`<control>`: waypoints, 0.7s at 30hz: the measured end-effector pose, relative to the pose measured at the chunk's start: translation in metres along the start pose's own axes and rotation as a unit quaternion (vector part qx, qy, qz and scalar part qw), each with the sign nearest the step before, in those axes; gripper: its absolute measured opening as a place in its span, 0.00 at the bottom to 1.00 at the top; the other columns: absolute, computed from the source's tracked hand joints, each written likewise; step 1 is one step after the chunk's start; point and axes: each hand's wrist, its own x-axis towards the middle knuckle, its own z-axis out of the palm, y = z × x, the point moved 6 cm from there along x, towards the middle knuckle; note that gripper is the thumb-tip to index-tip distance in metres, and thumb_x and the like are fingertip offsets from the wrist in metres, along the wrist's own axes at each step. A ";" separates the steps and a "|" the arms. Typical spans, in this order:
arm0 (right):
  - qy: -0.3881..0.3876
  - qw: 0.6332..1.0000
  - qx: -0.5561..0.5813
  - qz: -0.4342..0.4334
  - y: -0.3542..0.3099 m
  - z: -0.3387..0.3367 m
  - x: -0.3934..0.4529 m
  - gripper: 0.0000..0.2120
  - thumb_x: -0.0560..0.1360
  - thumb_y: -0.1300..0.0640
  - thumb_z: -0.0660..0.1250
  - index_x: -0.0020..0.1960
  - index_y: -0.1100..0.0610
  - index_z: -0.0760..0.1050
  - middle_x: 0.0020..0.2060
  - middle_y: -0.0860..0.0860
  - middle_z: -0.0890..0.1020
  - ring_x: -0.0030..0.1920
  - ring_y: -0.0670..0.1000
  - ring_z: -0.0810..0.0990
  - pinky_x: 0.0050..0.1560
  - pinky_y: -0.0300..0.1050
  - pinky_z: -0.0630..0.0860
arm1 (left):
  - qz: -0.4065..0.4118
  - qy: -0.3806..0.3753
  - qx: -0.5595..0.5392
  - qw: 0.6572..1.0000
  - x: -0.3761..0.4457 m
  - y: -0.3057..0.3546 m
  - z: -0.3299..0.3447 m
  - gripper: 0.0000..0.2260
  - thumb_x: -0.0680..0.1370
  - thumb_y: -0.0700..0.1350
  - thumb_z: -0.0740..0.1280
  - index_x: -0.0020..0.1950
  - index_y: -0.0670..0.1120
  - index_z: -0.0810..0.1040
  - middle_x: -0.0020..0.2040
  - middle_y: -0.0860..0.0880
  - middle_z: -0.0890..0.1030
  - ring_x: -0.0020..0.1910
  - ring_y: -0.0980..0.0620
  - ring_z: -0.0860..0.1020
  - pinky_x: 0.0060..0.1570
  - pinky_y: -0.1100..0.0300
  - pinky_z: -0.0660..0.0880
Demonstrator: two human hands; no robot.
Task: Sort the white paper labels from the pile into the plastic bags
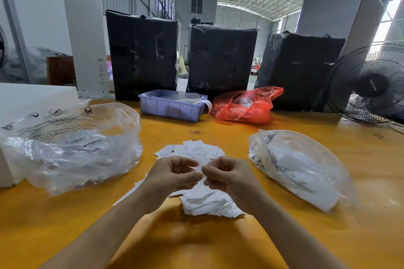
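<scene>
2 bare hands meet over the middle of the yellow table (218, 247), fingertips almost touching. The left hand (175, 173) and the right hand (227, 176) each have fingers curled in, and together they pinch a white label (199, 168) between them; the motion blur hides how many sheets are held.

Below and behind the hands lies the pile of labels (207, 201), loose white slips spread on the table, some reaching past the fingers toward the far side.

1 clear bag (72, 148) sits to the left, crumpled and open at the top, with white slips showing through it. It leans against a white box (32, 98). Another clear bag (299, 166) lies to the right, flatter, also with white contents. Both are near the pile but apart from it.

Farther back stand a pale purple bin (170, 106) and, just beside it, a red bag (244, 105). Behind them, 3 black wrapped bundles (220, 59) line the table's far edge. A black fan (369, 85) stands at the right.
</scene>
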 end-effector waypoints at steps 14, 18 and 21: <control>-0.016 0.997 0.061 0.047 0.004 0.003 0.002 0.14 0.79 0.54 0.59 0.49 0.62 0.79 0.39 0.56 0.83 0.37 0.52 0.83 0.37 0.42 0.79 | -0.013 0.047 -0.023 0.999 -0.002 -0.004 -0.001 0.14 0.59 0.44 0.76 0.41 0.39 0.82 0.32 0.47 0.81 0.29 0.54 0.78 0.31 0.65 0.76; 0.035 0.990 0.109 0.087 0.008 -0.007 0.005 0.26 0.73 0.39 0.60 0.53 0.62 0.77 0.43 0.57 0.85 0.42 0.56 0.85 0.39 0.46 0.80 | 0.006 0.081 -0.016 0.997 -0.002 -0.001 -0.007 0.11 0.59 0.45 0.76 0.36 0.40 0.81 0.29 0.47 0.80 0.27 0.55 0.76 0.30 0.66 0.75; 0.019 0.994 0.039 0.101 0.009 -0.004 0.004 0.33 0.61 0.35 0.70 0.58 0.56 0.75 0.48 0.52 0.85 0.48 0.53 0.84 0.45 0.46 0.80 | 0.029 0.083 0.038 0.995 -0.003 0.001 -0.005 0.08 0.62 0.44 0.77 0.32 0.43 0.80 0.28 0.49 0.79 0.28 0.56 0.76 0.31 0.65 0.74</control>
